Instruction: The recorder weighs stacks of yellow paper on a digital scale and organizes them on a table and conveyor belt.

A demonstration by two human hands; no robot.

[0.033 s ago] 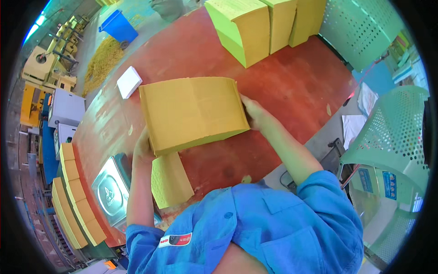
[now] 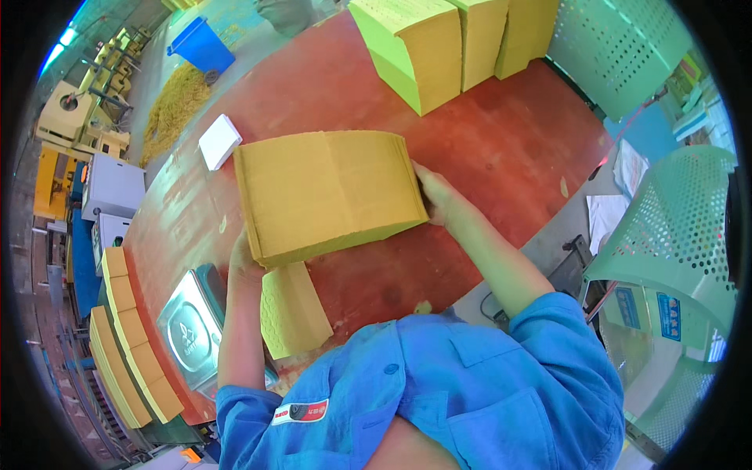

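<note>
Between my two hands is a thick yellow-tan block (image 2: 333,196), which looks like tightly stacked sheets, held tilted over the red table (image 2: 501,149). My left hand (image 2: 244,254) grips its lower left end; most of those fingers are hidden by the block. At the right end my right hand (image 2: 436,196) presses with the thumb on the near face and the other fingers out of sight behind. Below the block lies a smaller yellow piece (image 2: 294,312) with a dimpled surface, close to my left forearm.
Several tall yellow blocks (image 2: 427,59) stand at the table's back. A white pad (image 2: 219,142) lies at the far left edge. Left of my forearm sits a shiny steel-topped scale (image 2: 188,329). Yellow stacks (image 2: 141,329) line the left. Green perforated guards (image 2: 674,219) stand on the right.
The block's left end has shifted slightly to the left together with my left hand. My right hand stays in nearly the same place on the block.
</note>
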